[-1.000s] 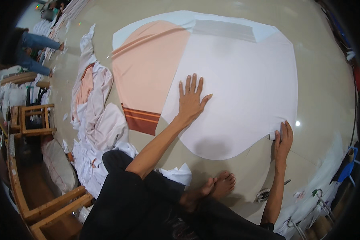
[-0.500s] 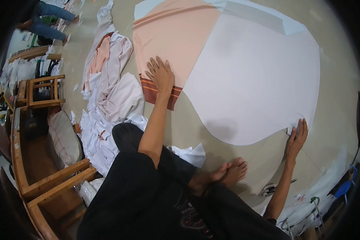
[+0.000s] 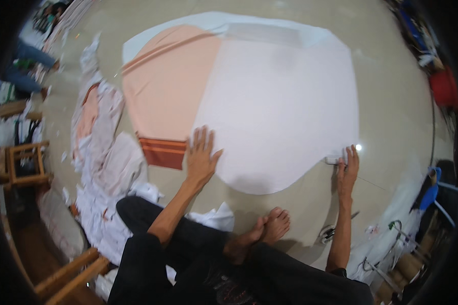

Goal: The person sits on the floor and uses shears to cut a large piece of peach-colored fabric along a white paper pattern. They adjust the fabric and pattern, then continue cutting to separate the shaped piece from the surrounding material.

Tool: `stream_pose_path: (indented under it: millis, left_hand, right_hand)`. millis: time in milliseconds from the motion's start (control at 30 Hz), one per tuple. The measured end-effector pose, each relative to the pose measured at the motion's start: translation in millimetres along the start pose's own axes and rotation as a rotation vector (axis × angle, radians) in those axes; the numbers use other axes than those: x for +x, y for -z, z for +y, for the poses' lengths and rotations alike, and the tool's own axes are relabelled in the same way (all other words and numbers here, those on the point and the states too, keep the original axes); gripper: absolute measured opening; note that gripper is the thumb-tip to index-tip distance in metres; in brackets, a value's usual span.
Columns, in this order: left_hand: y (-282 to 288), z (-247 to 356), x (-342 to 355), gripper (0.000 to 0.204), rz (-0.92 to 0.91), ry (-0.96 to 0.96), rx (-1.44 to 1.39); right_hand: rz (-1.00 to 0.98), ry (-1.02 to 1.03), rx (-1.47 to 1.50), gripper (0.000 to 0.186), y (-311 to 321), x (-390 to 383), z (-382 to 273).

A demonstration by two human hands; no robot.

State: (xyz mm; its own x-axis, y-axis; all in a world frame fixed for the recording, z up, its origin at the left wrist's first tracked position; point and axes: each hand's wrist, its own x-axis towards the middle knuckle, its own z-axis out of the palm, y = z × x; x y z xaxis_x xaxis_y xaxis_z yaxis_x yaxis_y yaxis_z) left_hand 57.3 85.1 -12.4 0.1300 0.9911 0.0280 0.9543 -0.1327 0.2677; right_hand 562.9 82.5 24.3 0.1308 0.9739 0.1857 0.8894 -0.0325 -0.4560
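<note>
Head view: floor (image 3: pixel 392 122) partly covered by pale sheet (image 3: pixel 285 101) and peach fabric (image 3: pixel 165 86)

The pale sheet is spread flat, adjoined at left by the peach fabric with its brown striped end (image 3: pixel 163 154). The sheet's left edge is touched by the left hand (image 3: pixel 200 156), its grip wide. The lower right corner is reached by the right hand (image 3: pixel 348 173); its grip cannot be told.

A glossy beige tiled floor (image 3: pixel 392 132) fills most of the room, a thin seam crossing it at the right and a bright spot of light (image 3: pixel 359 148) reflected in its polish. Along the left side stand a small wooden stool-like frame (image 3: pixel 30 181) and, nearer, thick wooden beams (image 3: pixel 75 277). Clutter lines the right edge, with a red container (image 3: pixel 444 87) and, farther down, a blue object (image 3: pixel 430 193).
</note>
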Motion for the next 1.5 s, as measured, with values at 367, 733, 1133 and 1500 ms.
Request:
stream_pose_path:
  millis: [367, 733, 1133, 1500]
  left_hand:
    - [1.8, 10.3, -1.7, 0.066, 0.094, -0.014, 0.015]
    - [2.9, 5.6, -8.2, 0.066, 0.168, -0.044, -0.015]
    - [-3.3, 24.6, 4.4, 0.067, 0.204, -0.068, 0.029]
    - [-21.6, 124.0, 26.2, 0.073, 0.109, -0.168, -0.039]
  right_hand:
    - [0.272, -0.520, -0.018, 0.024, 74.7, -208.3, 0.4]
    - [0.233, -0.653, -0.151, 0.058, 76.6, -289.7, -20.9]
    - [0.033, -0.964, 1.142, 0.086, 122.7, -270.0, -17.9]
    - [-0.387, -0.879, 1.544, 0.072, 53.8, -144.4, -6.6]
